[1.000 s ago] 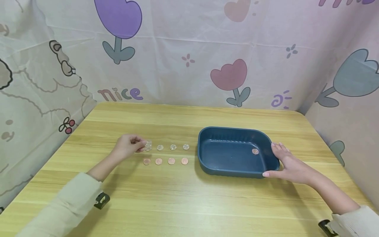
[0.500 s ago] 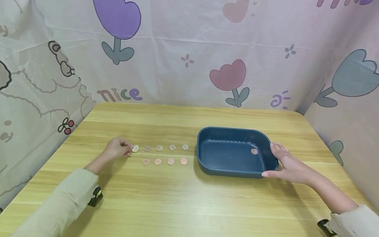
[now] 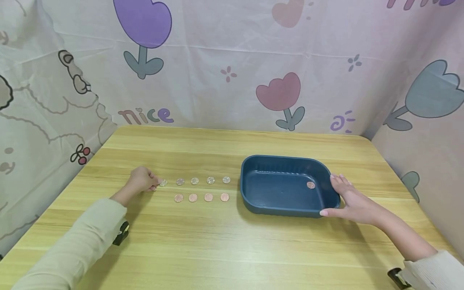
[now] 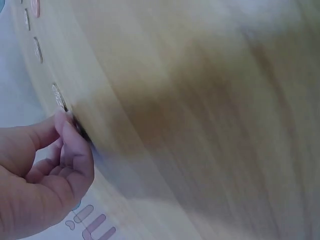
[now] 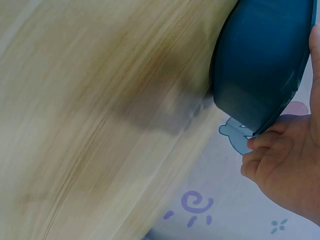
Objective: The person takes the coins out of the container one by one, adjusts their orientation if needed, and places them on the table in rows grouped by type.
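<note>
In the head view, my left hand (image 3: 143, 179) pinches the edge of a silver coin (image 3: 163, 183) between thumb and finger at the left end of a row of silver coins (image 3: 194, 181). That coin (image 4: 59, 96) lies low at the tabletop in the left wrist view, fingertips at its rim. Nearer me runs a second row of several copper-coloured coins (image 3: 208, 197). My right hand (image 3: 357, 203) holds the right end of a dark blue plastic tub (image 3: 279, 211), fingers along the end wall and thumb at the front rim. One copper-coloured coin (image 3: 310, 185) lies inside the tub.
Everything stands on a light wood-grain table (image 3: 224, 245). A cloth (image 3: 203, 80) printed with flowers hangs behind it and along both sides. The tub stands a short way right of the coin rows.
My left hand has moved left and down with the silver coin, from above the row to the table at its left end. The right hand and tub stay in place.
</note>
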`<action>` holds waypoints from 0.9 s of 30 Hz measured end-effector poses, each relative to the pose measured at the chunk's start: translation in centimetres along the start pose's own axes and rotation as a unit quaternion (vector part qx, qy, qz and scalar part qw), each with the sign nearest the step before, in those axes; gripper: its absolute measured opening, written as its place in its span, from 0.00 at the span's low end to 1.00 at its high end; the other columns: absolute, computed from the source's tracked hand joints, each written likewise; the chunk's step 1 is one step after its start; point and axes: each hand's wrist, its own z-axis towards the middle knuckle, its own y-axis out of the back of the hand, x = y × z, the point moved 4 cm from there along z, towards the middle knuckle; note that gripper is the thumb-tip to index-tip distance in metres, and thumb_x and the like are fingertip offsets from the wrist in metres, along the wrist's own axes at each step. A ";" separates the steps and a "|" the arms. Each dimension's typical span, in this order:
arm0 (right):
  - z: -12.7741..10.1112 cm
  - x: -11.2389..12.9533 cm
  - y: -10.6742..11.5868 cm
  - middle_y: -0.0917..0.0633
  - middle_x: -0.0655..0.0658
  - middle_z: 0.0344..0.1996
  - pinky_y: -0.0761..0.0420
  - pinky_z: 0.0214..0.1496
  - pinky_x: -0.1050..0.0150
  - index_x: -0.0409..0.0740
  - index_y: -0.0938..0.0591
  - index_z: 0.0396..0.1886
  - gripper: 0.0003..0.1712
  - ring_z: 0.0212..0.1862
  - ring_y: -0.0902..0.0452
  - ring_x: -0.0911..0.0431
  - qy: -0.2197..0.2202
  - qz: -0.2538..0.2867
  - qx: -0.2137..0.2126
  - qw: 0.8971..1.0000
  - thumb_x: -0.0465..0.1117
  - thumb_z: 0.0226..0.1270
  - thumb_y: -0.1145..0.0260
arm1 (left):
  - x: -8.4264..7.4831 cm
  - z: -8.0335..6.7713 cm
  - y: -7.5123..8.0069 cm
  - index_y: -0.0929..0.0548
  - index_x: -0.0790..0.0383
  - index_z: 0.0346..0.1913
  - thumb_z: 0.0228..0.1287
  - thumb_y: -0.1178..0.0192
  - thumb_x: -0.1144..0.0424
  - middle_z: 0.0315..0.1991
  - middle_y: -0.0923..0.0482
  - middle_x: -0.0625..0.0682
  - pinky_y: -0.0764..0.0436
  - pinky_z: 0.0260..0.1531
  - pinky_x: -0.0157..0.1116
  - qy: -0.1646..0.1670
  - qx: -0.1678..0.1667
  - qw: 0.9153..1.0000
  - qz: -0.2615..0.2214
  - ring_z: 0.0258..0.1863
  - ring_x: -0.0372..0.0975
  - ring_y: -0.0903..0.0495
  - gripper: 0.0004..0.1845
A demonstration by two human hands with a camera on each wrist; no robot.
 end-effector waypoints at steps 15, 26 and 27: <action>0.0 -0.1 -0.1 0.54 0.24 0.69 0.57 0.64 0.29 0.25 0.55 0.69 0.64 0.71 0.70 0.31 -0.005 0.009 0.003 1.000 0.56 0.50 0.29 | -5.6 -1.9 -0.8 0.21 0.78 0.31 0.61 0.43 0.71 0.20 0.21 0.62 0.28 0.14 0.23 -0.163 -0.135 0.977 0.002 0.20 0.47 0.21 0.08; 0.0 -0.1 -0.1 0.55 0.24 0.69 0.57 0.64 0.29 0.25 0.56 0.69 0.63 0.71 0.70 0.30 -0.004 0.012 0.003 1.000 0.56 0.50 0.29 | -10.1 -4.1 -2.5 0.21 0.74 0.33 0.62 0.41 0.68 0.28 0.20 0.64 0.22 0.21 0.25 -0.164 -0.102 0.979 -0.062 0.22 0.42 0.21 0.08; 0.0 -0.1 -0.1 0.55 0.24 0.69 0.57 0.64 0.29 0.25 0.56 0.69 0.63 0.71 0.70 0.30 -0.004 0.012 0.003 1.000 0.56 0.50 0.29 | -10.5 -4.3 -2.7 0.21 0.73 0.32 0.62 0.41 0.68 0.27 0.20 0.63 0.22 0.21 0.25 -0.168 -0.100 0.979 -0.064 0.22 0.40 0.21 0.08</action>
